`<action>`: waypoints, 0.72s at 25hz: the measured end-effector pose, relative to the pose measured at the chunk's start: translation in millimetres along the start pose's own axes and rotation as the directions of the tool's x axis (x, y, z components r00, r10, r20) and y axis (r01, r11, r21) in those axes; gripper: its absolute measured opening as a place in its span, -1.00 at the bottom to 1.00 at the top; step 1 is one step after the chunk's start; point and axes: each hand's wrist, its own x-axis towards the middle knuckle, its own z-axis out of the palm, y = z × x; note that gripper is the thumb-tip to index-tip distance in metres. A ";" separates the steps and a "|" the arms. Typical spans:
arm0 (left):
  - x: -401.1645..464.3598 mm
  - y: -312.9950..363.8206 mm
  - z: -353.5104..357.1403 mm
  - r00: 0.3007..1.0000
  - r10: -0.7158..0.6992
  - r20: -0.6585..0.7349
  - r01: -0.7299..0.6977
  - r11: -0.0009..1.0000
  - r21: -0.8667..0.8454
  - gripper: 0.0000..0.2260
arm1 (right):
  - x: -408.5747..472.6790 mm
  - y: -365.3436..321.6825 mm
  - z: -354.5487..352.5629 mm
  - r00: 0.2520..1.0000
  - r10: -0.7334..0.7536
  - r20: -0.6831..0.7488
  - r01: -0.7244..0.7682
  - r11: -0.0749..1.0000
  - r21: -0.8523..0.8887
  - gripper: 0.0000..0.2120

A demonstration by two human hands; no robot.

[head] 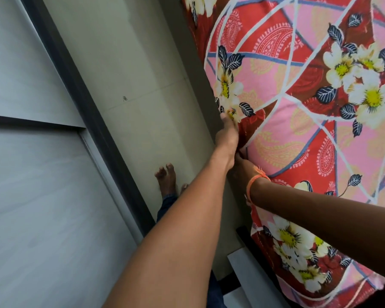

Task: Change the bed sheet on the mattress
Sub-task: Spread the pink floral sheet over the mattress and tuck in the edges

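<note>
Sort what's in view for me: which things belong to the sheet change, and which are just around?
Job:
floral bed sheet
left hand at the sheet's edge
right hand, mostly hidden

Around:
tiled floor
grey sliding doors
orange wrist thread

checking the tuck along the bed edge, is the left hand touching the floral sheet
Touching. The head view shows the left hand laid flat against the side edge of the floral sheet, its fingers on the fabric.

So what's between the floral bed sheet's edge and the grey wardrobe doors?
In the head view, pale tiled floor separates the floral sheet from the wardrobe doors, with bare feet on it.
</note>
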 end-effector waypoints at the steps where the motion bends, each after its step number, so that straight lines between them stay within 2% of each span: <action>1: 5.1 3.8 -0.6 1.000 -0.013 -0.024 0.016 0.994 0.112 0.11 | 0.1 -2.1 0.4 1.000 0.005 0.010 -0.005 1.000 -0.010 -0.40; 2: 9.1 6.6 -0.5 0.997 -0.002 -0.077 0.020 0.975 0.223 0.10 | 4.4 -4.1 6.3 0.999 0.011 -0.036 -0.009 0.997 0.071 -0.38; 3: 15.2 7.4 -2.9 0.994 0.013 -0.109 0.016 0.966 0.260 0.04 | -0.2 0.3 6.0 0.999 -0.001 -0.036 0.003 0.999 0.054 -0.32; 5: 11.1 8.2 -5.1 0.992 -0.003 -0.125 0.019 0.992 0.128 -0.05 | -11.2 1.1 8.5 0.998 0.008 -0.062 -0.004 0.998 0.055 -0.23; 7: 1.3 0.2 -8.9 0.983 -0.067 -0.169 0.061 0.997 -0.044 -0.19 | -8.5 -5.2 13.4 0.990 0.037 -0.134 -0.032 0.999 0.035 -0.25; 9: -11.7 -5.5 -13.2 0.989 -0.048 -0.141 0.024 0.986 -0.166 -0.45 | -12.2 -4.0 9.1 0.972 0.079 -0.220 -0.049 0.990 0.135 -0.34; 11: -18.9 -15.0 -18.7 0.997 -0.039 -0.069 0.025 0.979 -0.201 -0.59 | -16.2 -9.2 14.5 0.948 0.107 -0.301 -0.026 0.965 0.261 -0.45; 13: -31.2 -16.3 -22.5 0.999 0.032 -0.022 -0.035 0.985 -0.168 -0.69 | -25.9 -21.2 15.5 0.930 0.148 -0.337 -0.048 0.956 0.288 -0.48; 14: -34.7 -20.8 -22.9 0.995 0.092 -0.030 -0.095 0.989 -0.113 -0.75 | -29.6 -32.5 18.0 0.932 0.114 -0.344 -0.025 0.967 0.252 -0.44; 16: -46.8 -46.1 -25.8 0.975 0.212 -0.072 -0.201 0.970 0.134 -0.82 | -44.3 -60.6 24.1 0.944 0.144 -0.297 -0.084 0.975 0.205 -0.40; 18: -59.7 -92.1 -23.7 0.967 0.224 -0.118 -0.175 0.928 0.327 -0.82 | -67.0 -99.4 34.1 0.926 0.145 -0.350 -0.044 0.959 0.280 -0.44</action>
